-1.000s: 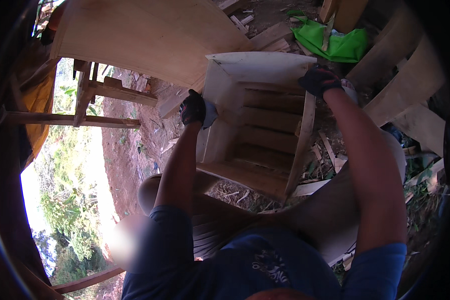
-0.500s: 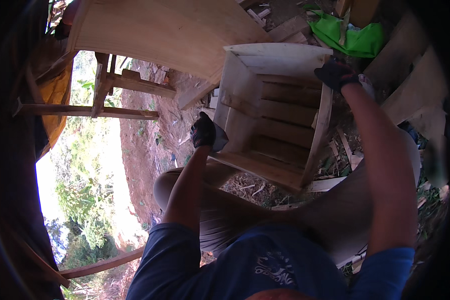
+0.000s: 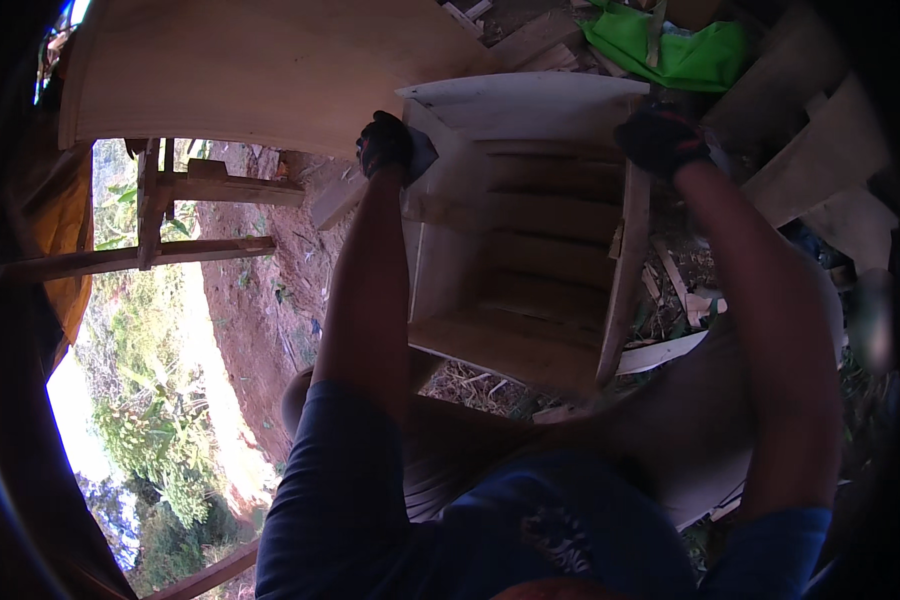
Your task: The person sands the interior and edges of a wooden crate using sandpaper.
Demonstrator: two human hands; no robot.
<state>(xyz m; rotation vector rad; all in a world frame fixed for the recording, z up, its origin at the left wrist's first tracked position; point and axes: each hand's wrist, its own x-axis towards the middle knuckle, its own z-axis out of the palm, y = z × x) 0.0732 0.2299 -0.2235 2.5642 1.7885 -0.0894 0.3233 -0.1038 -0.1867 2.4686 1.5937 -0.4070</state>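
Observation:
A pale wooden box [image 3: 625,280] with an open top stands tilted before my knees, its bottom made of slats with dark gaps. My left hand [image 3: 385,143], in a dark work glove, is closed on a small stiff grey sheet [image 3: 422,155] that looks like sandpaper. The sheet lies against the box's far left corner. At the far right corner my right hand [image 3: 663,137], gloved too, is wrapped round the rim; its fingertips are partly hidden in shadow.
A wide wooden panel [image 3: 260,75] juts in from the far left. Beyond the box lies a bright green bag [image 3: 680,55]. Offcuts and boards [image 3: 800,160] litter the ground at right. A rough timber frame [image 3: 210,187] stands at left over reddish earth.
My left hand has slid away from me along the box's left side, from near its near corner to the far one, still with the sheet. My right hand keeps to its corner.

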